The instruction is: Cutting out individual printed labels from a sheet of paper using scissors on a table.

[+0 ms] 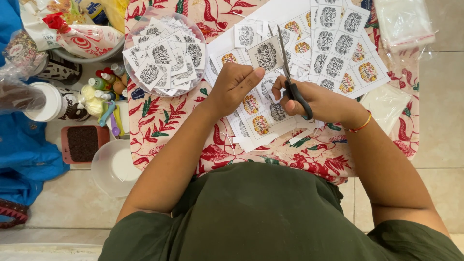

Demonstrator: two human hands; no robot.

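My left hand pinches a small square printed label by its lower edge, above a low table with a red floral cloth. My right hand grips black-handled scissors, blades pointing away along the label's right side. Under both hands lie sheets of uncut printed labels and paper strips. A clear round bowl, at the upper left of the table, holds several cut labels.
Left of the table, on the tiled floor, stand small bottles, a white jar, a brown tray, a clear lidded tub and a blue bag. Clear plastic bags lie at the table's upper right.
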